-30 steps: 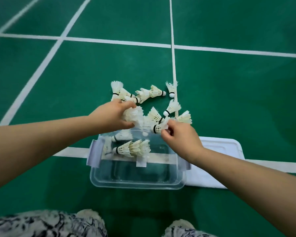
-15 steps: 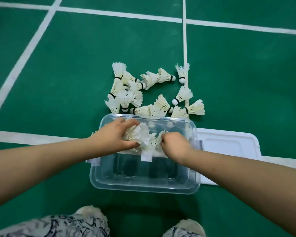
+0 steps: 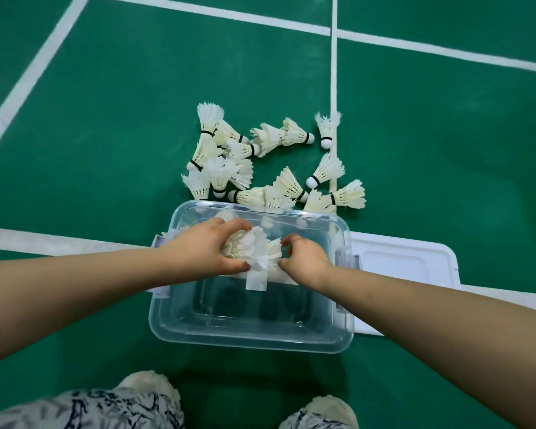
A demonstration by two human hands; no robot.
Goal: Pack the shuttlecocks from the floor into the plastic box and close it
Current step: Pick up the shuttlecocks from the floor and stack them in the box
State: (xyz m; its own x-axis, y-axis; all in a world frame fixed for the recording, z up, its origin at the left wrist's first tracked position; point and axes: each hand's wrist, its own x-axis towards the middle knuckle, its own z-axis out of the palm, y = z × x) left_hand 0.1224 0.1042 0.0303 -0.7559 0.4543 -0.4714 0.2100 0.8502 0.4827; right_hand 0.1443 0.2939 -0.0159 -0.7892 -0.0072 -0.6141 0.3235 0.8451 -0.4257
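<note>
A clear plastic box [image 3: 251, 342] stands open on the green floor in front of me. Both hands are inside its far half. My left hand [image 3: 206, 250] grips a bunch of white shuttlecocks [image 3: 248, 246] low in the box. My right hand [image 3: 305, 258] has its fingers and thumb curled on the feathers of a shuttlecock [image 3: 274, 252] next to that bunch. Several more shuttlecocks [image 3: 260, 168] lie in a loose pile on the floor just beyond the box's far rim. The white lid [image 3: 406, 264] lies flat on the floor to the right of the box.
White court lines [image 3: 334, 72] cross the green floor around the pile and pass under the box. My patterned trousers [image 3: 90, 410] and two light shoes [image 3: 150, 382] are at the bottom edge, close to the box's near side.
Both hands came back from the floor pile and went down into the box, each carrying shuttlecocks. The view has also shifted closer over the box.
</note>
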